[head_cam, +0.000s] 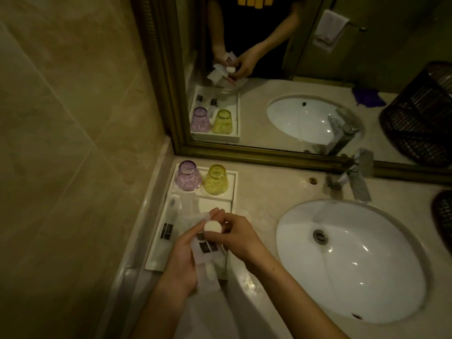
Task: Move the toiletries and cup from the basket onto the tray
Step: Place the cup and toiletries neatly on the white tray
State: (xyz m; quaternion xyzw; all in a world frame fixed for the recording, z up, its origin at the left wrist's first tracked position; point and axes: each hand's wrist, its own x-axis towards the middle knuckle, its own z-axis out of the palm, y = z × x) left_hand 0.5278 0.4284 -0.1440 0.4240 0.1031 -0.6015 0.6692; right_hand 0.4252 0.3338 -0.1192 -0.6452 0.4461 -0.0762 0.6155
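A white tray (156,253) lies on the counter left of the sink. At its far end a purple cup (188,176) and a yellow cup (216,179) stand upside down. A wrapped toiletry packet (171,216) with a dark label lies along the tray's left side. Above the tray's near half my left hand (182,260) holds several white toiletry packets (205,250) with dark labels. My right hand (238,237) pinches a small white round cap (212,227) at the top of that bundle. The dark wicker basket (444,214) sits at the far right edge.
A white oval sink (352,260) fills the counter's right half, with a chrome tap (357,177) behind it. A framed mirror (269,69) runs along the back. A tiled wall closes the left side.
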